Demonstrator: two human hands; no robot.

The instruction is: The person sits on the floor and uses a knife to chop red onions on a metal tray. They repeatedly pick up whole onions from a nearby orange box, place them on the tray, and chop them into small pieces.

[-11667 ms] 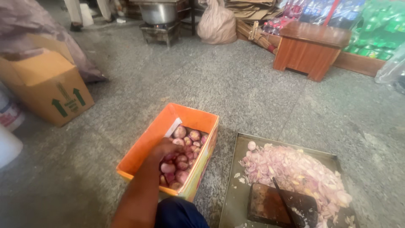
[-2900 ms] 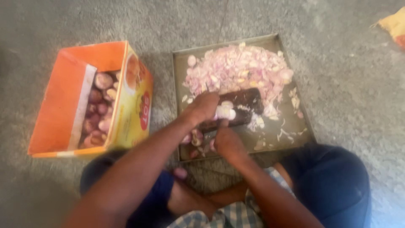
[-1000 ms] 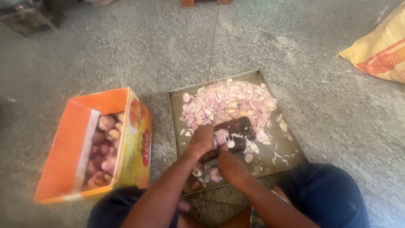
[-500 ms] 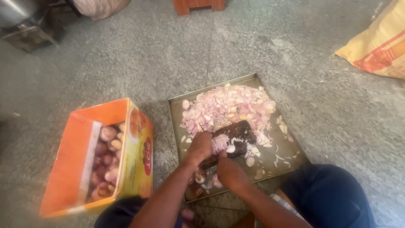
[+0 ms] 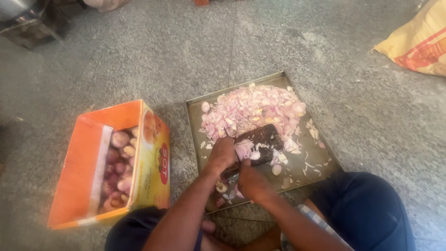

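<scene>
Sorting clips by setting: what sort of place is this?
Probably an informal kitchen prep area on a grey stone floor: a square metal tray of chopped pink onion, an orange cardboard box of whole onions.

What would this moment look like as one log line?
left hand: on onion at dark board | right hand: beside it | tray: chopped onions

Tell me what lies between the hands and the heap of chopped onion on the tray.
Only the dark cutting board, strewn with onion bits. The left hand and right hand work at its near end; the heap starts beyond its far edge.
</scene>
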